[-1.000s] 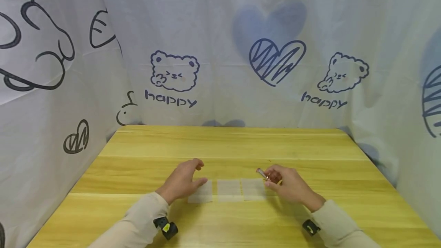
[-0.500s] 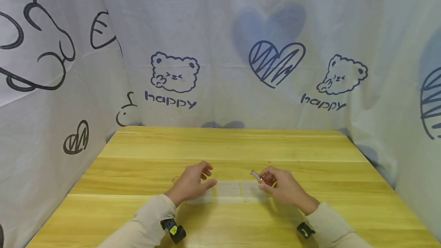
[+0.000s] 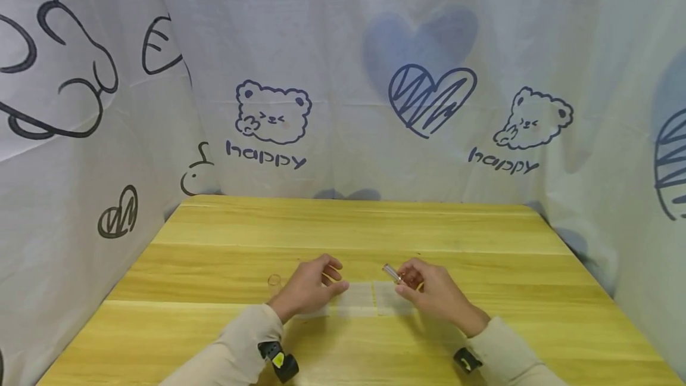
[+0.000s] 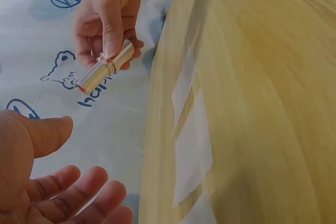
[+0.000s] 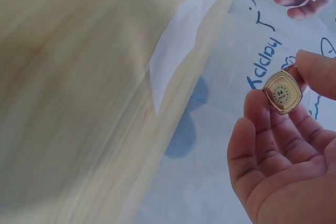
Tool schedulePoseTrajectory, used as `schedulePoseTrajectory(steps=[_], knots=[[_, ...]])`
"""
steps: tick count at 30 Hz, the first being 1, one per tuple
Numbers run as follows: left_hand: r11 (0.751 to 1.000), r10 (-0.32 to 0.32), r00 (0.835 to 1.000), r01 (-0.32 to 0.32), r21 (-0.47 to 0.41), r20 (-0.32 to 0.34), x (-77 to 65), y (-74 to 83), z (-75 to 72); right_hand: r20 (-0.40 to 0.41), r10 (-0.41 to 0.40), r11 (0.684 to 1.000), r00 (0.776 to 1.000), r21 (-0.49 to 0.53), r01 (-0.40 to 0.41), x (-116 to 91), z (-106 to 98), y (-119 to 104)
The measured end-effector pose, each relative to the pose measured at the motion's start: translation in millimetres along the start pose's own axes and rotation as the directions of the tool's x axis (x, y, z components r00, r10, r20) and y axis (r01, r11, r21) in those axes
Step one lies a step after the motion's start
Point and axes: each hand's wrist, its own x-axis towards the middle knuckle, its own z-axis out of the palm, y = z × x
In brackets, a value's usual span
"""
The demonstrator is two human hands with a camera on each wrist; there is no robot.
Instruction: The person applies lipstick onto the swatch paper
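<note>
My right hand (image 3: 436, 290) pinches a lipstick tube (image 3: 391, 272) between thumb and fingers, held above the right-hand white sheet. In the left wrist view the tube (image 4: 90, 78) looks gold with a clear, reddish-tipped end, and a thin band shows around its middle. Its gold base (image 5: 283, 95), with a round label reading 04, faces the right wrist camera. My left hand (image 3: 312, 285) holds nothing; its fingers are loosely bent and spread from the thumb, toward the tube but apart from it. Below it lie white sheets (image 3: 355, 299), the leftmost partly hidden by this hand.
A thin brownish loop (image 3: 269, 280) lies on the wooden table (image 3: 343, 228), left of my left hand. Three white sheets stand in a row, the right one (image 3: 391, 302) beneath my right hand. A printed curtain (image 3: 343, 76) borders the table's back and sides.
My left hand has moved to the right, uncovering the loop on the table. My right hand, with the lipstick tube, has shifted left, so the hands are closer together.
</note>
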Motion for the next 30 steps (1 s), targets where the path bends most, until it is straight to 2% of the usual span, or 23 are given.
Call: schedulePoseTrajectory(steps=[9, 16, 23, 26, 30], knots=[[0.999, 0.008, 1.0, -0.008, -0.049, -0.007, 2.4, 5.6, 10.5, -0.015, -0.017, 1.0, 1.0, 0.013, 0.017, 4, 8, -3], [0.99, -0.032, 0.999, 0.03, -0.139, -0.013, 5.8, 7.9, 19.0, 0.005, -0.006, 0.998, 1.0, 0.061, 0.006, 6, 14, -5], [0.979, -0.076, 0.997, 0.07, -0.191, -0.022, 9.8, 10.0, 24.0, 0.006, -0.005, 0.997, 1.0, 0.075, 0.004, 11, 19, -6], [0.952, -0.115, 0.993, 0.109, -0.286, -0.005, 11.1, 11.7, 26.5, 0.003, -0.008, 0.997, 1.0, 0.076, 0.008, 12, 21, -7], [0.892, -0.157, 0.987, 0.151, -0.427, 0.022, 12.3, 14.8, 30.6, -0.008, -0.018, 0.997, 1.0, 0.074, 0.019, 12, 22, -9]])
